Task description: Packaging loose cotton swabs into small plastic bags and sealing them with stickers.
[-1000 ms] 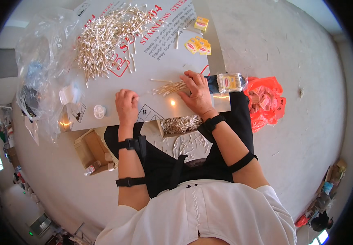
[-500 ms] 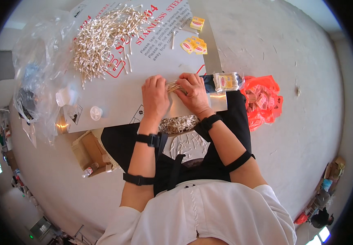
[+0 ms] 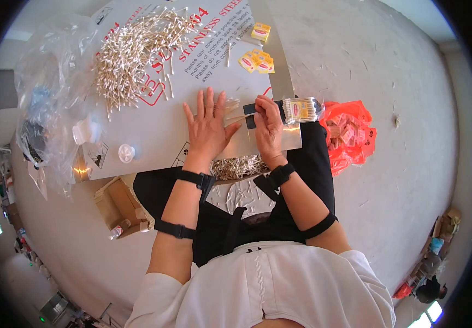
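Note:
My left hand point(image 3: 207, 127) lies over the metal-sheet tabletop with its fingers spread, holding nothing. Beside it my right hand point(image 3: 269, 128) is closed, its fingertips pinched on a thin cotton swab point(image 3: 238, 118) that points toward my left thumb; whether there is more than one is hard to tell. Under and behind the right fingers lies a dark flat strip point(image 3: 250, 109). At its right end sits a clear packet of cotton swabs point(image 3: 301, 110) with a yellow card. A large heap of loose cotton swabs point(image 3: 121, 68) covers the far left of the table.
Yellow cards point(image 3: 258, 61) and a small yellow stack point(image 3: 261, 31) lie at the far right. White plastic tubs point(image 3: 127, 153) and a clear bag point(image 3: 50, 104) are leftward. A red bag point(image 3: 350, 131) of pink packets is right; a cardboard box point(image 3: 117, 205) and more swabs point(image 3: 239, 167) sit below.
Both hands were closed together around a bundle of swabs. Now they are apart: the left has opened and spread its fingers, and the right has shifted rightward, toward the strip and packet.

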Available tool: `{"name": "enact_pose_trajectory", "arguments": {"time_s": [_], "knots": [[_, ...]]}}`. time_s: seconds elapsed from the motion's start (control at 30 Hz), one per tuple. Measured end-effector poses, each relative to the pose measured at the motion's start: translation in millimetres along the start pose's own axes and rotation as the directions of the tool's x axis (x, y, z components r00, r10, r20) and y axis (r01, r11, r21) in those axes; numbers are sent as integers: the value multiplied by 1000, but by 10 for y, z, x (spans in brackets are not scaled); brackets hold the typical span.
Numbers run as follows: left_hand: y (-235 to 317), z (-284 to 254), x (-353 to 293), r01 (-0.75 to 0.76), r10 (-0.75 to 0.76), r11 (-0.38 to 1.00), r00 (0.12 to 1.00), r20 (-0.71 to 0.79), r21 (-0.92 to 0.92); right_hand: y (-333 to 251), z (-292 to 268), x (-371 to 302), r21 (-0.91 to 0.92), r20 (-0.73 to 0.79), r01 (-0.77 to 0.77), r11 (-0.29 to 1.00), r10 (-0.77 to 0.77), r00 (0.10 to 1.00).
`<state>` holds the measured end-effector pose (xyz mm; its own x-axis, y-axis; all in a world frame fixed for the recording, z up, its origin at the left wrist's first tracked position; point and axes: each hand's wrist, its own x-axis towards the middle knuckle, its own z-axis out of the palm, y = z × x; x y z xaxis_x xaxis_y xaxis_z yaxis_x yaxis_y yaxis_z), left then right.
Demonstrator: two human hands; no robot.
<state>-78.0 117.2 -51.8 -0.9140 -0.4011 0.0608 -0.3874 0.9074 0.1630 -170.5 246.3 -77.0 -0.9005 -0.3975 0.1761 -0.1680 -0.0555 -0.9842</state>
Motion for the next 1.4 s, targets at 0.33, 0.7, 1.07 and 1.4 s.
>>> {"name": "enact_pose_trajectory", "arguments": {"time_s": [0.33, 0.7, 1.07, 1.4], "knots": [[-6, 69, -79, 7, -7, 1000, 1000, 2, -22, -170, 17, 255, -338, 299, 148, 930, -43, 953], [-9, 77, -99, 15, -22, 997, 995, -93, -77, -22, 92, 433, -482, 604, 548, 684, -194, 773], [-109, 67, -180, -113, -16, 937, 932, -361, -332, -68, -17, 488, -312, 338, 198, 929, -86, 937], [-378, 185, -293, -25, -335, 816, 794, -507, -578, -494, -315, 86, -128, 603, -103, 986, 160, 781]]}}
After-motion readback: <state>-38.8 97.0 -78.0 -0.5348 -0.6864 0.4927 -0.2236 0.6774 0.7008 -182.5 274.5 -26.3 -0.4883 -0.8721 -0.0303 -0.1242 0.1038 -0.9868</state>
